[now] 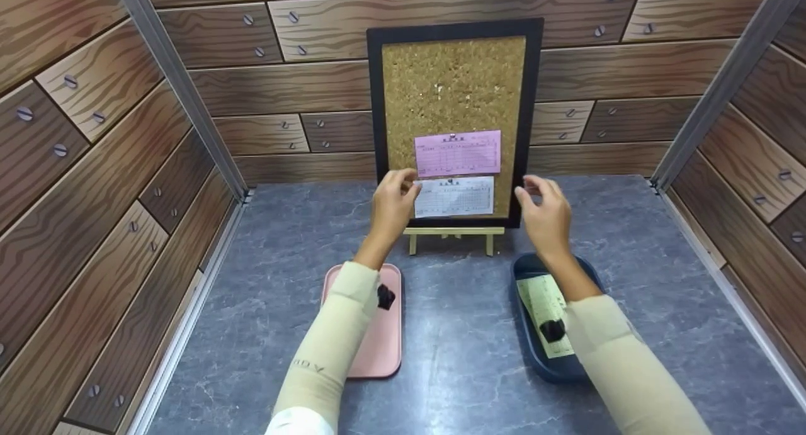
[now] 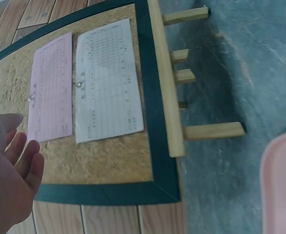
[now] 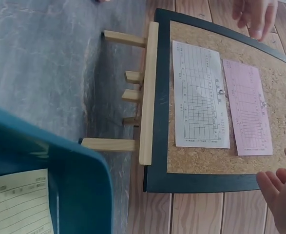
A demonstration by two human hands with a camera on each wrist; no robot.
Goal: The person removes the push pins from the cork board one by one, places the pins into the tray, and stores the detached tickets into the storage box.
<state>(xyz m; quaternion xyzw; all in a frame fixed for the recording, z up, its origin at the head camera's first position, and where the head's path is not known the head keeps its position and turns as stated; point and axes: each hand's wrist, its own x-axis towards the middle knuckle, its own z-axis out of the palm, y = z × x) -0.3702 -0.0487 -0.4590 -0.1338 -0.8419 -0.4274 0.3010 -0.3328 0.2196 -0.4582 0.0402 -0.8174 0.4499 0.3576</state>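
A cork board [image 1: 453, 76] in a black frame stands on a small wooden easel [image 1: 453, 231]. Pinned to its lower half are a pink printed slip [image 1: 458, 161] and, below it, a white one [image 1: 454, 199], each with a pin at its top edge. My left hand [image 1: 395, 202] hovers by the board's lower left, close to the slips' left edges, fingers loosely bent. Near the right side of the frame is my right hand [image 1: 546, 214], also with relaxed fingers. Neither hand visibly holds anything; the wrist views show gaps between thumbs and fingers.
A pink tray [image 1: 378, 356] lies at the left with a small black object [image 1: 386, 296] on it. At the right, a dark blue tray [image 1: 526, 344] holds a pale green slip [image 1: 535, 296] and another black object [image 1: 553, 330]. Wood-patterned walls [image 1: 283, 89] surround the grey tabletop [image 1: 453, 334].
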